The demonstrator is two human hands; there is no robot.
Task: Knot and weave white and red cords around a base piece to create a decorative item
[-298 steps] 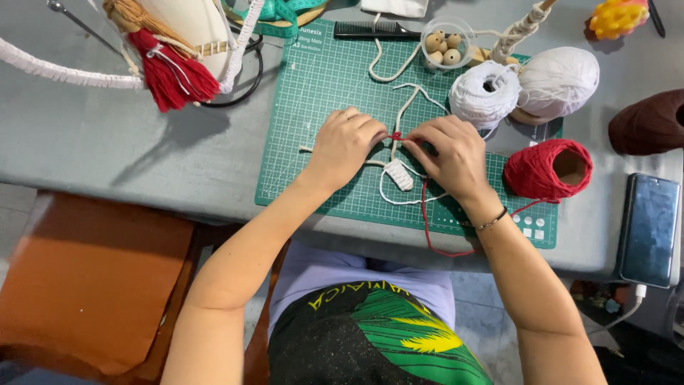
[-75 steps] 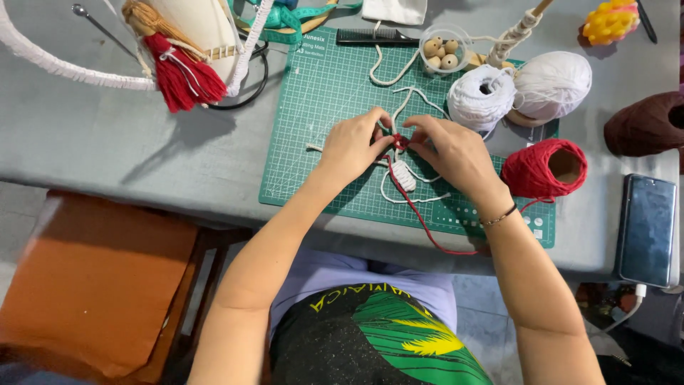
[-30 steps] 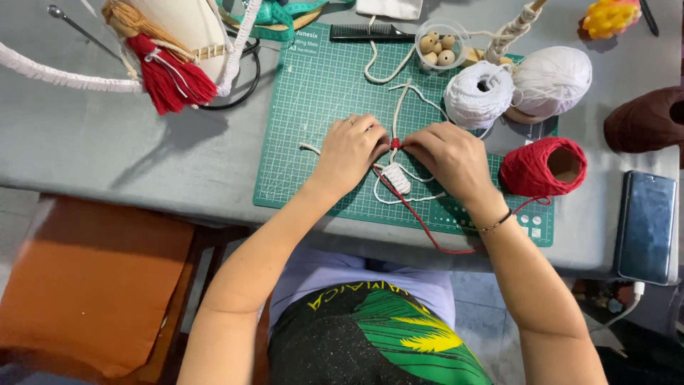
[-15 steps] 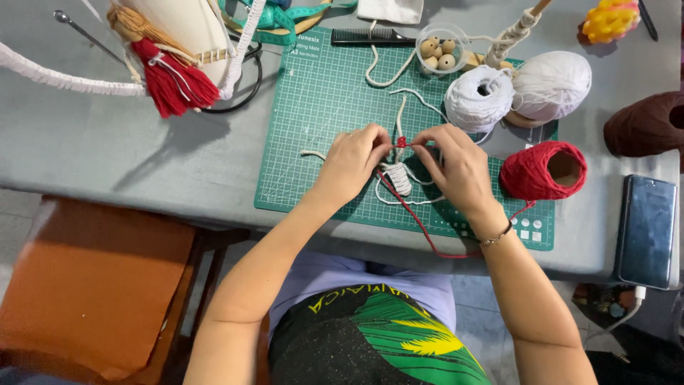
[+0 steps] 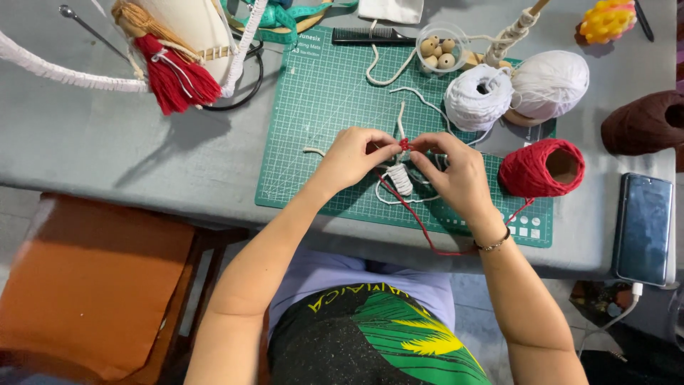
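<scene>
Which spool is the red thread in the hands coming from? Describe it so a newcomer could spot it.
Start at the green cutting mat on the grey table. At the mat's right edge, just past the right hand, sits the red spool, its hollow core facing up. It is the only red one: the two white balls lie above it, the brown spool farther right.

A green cutting mat lies on the grey worktop. At its far edge sit a black comb and a small clear cup of wooden beads. Two white yarn balls rest side by side, with a brown yarn ball further right. A dark phone lies near the worktop's right edge. A red tassel lies at the far left.
</scene>
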